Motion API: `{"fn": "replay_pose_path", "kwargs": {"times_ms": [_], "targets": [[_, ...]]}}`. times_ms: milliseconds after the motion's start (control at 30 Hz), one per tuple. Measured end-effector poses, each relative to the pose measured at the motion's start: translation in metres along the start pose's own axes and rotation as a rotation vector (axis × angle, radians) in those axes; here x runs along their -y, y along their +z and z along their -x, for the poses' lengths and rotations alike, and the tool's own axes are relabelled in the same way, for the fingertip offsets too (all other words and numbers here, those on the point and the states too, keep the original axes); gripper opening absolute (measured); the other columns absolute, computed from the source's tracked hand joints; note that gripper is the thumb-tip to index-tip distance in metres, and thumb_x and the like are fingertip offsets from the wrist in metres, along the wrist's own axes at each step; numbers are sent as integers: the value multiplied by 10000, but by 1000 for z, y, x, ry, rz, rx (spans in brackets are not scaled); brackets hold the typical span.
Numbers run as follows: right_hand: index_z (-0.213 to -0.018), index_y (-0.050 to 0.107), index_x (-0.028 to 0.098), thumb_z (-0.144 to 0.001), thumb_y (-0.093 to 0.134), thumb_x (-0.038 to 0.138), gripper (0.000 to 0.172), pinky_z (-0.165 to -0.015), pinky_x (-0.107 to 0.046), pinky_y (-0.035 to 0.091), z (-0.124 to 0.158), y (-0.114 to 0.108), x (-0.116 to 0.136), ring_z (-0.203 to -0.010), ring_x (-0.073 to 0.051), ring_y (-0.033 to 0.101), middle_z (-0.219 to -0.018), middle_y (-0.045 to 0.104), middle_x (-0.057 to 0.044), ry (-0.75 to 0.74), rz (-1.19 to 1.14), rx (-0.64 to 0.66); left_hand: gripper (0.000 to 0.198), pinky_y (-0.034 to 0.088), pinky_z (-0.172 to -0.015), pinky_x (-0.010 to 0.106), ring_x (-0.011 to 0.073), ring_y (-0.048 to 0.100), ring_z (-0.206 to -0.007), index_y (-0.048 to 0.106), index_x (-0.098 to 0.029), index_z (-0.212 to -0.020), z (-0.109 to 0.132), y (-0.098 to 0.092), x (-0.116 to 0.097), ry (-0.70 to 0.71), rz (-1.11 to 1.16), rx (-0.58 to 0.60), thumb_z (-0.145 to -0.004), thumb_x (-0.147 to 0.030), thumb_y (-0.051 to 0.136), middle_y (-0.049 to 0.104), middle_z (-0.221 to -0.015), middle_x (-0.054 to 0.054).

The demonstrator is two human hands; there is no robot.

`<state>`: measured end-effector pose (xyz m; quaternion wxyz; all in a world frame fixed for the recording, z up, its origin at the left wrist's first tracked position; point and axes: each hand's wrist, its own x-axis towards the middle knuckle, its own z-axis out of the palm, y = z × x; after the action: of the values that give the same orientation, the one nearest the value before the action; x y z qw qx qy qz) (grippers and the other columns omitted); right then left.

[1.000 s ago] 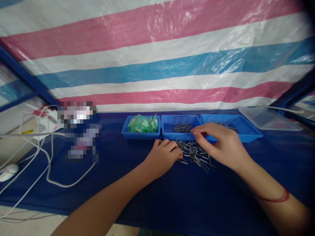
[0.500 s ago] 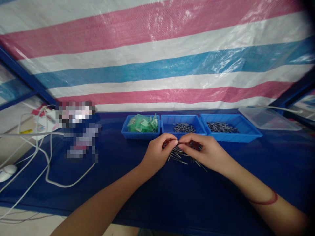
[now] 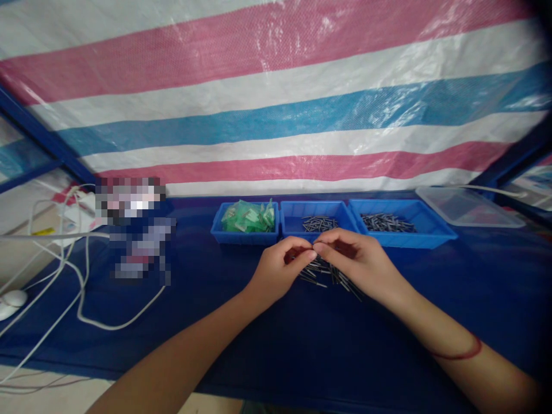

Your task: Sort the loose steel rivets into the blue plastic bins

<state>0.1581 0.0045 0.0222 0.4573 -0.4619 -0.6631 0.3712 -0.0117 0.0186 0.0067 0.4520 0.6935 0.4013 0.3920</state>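
My left hand [image 3: 280, 265] and my right hand [image 3: 357, 259] meet at their fingertips over a loose pile of thin dark metal pins [image 3: 317, 277] on the blue table. Thumb and fingers of each hand are pinched together. Whatever sits between them is too small and too covered to make out. Behind the hands stands the middle blue bin [image 3: 297, 215], with similar short metal pins [image 3: 318, 223] in it. To its right is another blue bin [image 3: 431, 224] holding more dark metal pins [image 3: 386, 222]. Part of the pile is hidden by my fingers.
A left blue bin [image 3: 215, 230] holds small green plastic packets [image 3: 248, 217]. A clear plastic lid [image 3: 470, 208] lies at the back right. White cables [image 3: 107, 326] and a white mouse [image 3: 12, 302] are on the left. A striped plastic sheet [image 3: 276, 115] hangs behind the table.
Both hands stay over the pile, with the pinched fingertips shifted slightly to the right. The right fingers have closed in a little. The bins have not moved on the table.
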Motion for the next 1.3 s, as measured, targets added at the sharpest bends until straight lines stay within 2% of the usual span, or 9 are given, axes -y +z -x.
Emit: {"fn": "replay_pose_path", "kwargs": {"times_ms": [133, 267, 500, 633, 733, 900, 1000, 1100, 1300], "targets": [[-812, 650, 210, -845, 570, 380, 191, -631, -306, 458, 2, 0, 0, -746, -183, 579, -787, 634, -47, -77, 73, 23, 210, 431, -657, 221, 129, 575, -729, 649, -156, -924, -1, 0, 0, -19, -19, 37, -818, -333, 608, 658, -825, 19], [-835, 664, 221, -865, 546, 330, 163, -613, -306, 426, 3, -2, 3, -669, -159, 527, -687, 542, -20, -171, 179, 29, 205, 391, -589, 209, 105, 518, -650, 639, -148, -876, -2, -3, -3, -17, -68, 33, -791, -335, 640, 621, -754, 3], [-833, 653, 220, -857, 553, 334, 154, -569, -286, 404, 0, -10, 3, -628, -143, 485, -670, 482, -4, -169, 224, 38, 212, 398, -618, 217, 101, 516, -660, 632, -166, -887, -3, -8, -5, 71, -67, -28, -798, -357, 641, 631, -803, 11], [-795, 626, 204, -871, 524, 365, 205, -578, -289, 410, -5, -16, -1, -630, -147, 508, -691, 546, -19, -158, 284, 73, 281, 424, -660, 230, 117, 555, -718, 600, -164, -1023, -3, -8, -4, 108, -71, -16, -818, -357, 619, 644, -857, 23], [-793, 627, 202, -869, 509, 384, 229, -642, -312, 432, -10, -32, -6, -700, -178, 568, -758, 624, -41, -133, 363, -59, 356, 436, -690, 246, 125, 565, -746, 552, -160, -1139, -2, -9, -4, 145, -198, 20, -844, -355, 588, 645, -889, 29], [-747, 633, 203, -839, 504, 374, 232, -601, -344, 387, -17, -73, -15, -643, -225, 580, -677, 628, -63, 63, 707, -427, 250, 395, -848, 338, 192, 540, -971, 625, -197, -1065, 2, -12, -4, 299, -655, 157, -877, -336, 537, 632, -1042, 46], [-699, 617, 208, -855, 462, 396, 289, -564, -358, 338, -19, -87, -20, -637, -268, 576, -651, 618, -95, 133, 896, -436, 288, 372, -834, 369, 226, 503, -1021, 626, -233, -1094, 5, -12, -3, 306, -822, 215, -862, -386, 553, 607, -1117, 41], [-743, 641, 204, -873, 432, 436, 338, -546, -362, 317, -20, -90, -24, -624, -285, 574, -664, 624, -114, 122, 976, -410, 269, 353, -824, 363, 222, 487, -1030, 629, -253, -1095, 6, -12, -3, 307, -880, 247, -871, -379, 549, 598, -1127, 27], [-830, 671, 179, -870, 482, 409, 301, -589, -344, 389, -15, -72, -13, -641, -229, 594, -704, 647, -89, 8, 848, -463, 203, 318, -799, 346, 194, 496, -974, 657, -243, -982, 4, -12, -4, 312, -942, 266, -926, -318, 477, 613, -1056, 14]]}}
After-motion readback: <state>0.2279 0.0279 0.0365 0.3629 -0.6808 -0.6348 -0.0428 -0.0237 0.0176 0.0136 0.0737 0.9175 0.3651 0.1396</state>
